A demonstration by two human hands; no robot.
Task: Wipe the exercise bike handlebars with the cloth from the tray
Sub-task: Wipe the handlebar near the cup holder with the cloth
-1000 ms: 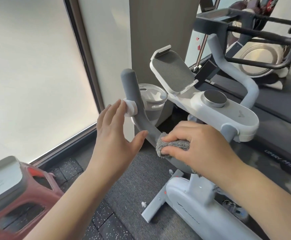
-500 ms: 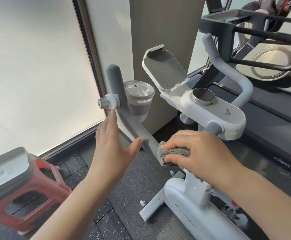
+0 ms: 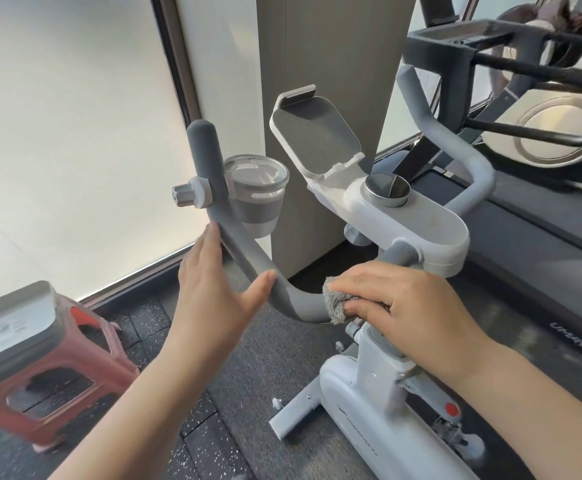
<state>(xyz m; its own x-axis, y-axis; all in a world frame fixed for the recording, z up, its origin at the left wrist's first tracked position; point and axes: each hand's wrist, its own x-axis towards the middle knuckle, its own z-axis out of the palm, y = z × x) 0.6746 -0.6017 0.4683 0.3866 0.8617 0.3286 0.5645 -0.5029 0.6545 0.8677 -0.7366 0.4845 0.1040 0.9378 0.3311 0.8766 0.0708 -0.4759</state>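
Your right hand (image 3: 410,306) clamps the cloth (image 3: 338,303) onto the handlebar (image 3: 248,251) bend; your left hand (image 3: 218,285) is open against it. Loosen, and the cloth could slip off.

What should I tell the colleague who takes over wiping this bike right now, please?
Right hand: presses the cloth on the left handlebar, low on the bend near the stem.
Left hand: open, thumb touching the same bar farther up.
Done: can't tell how much is wiped.
Left: probably the bar's upright end, then the right handlebar.
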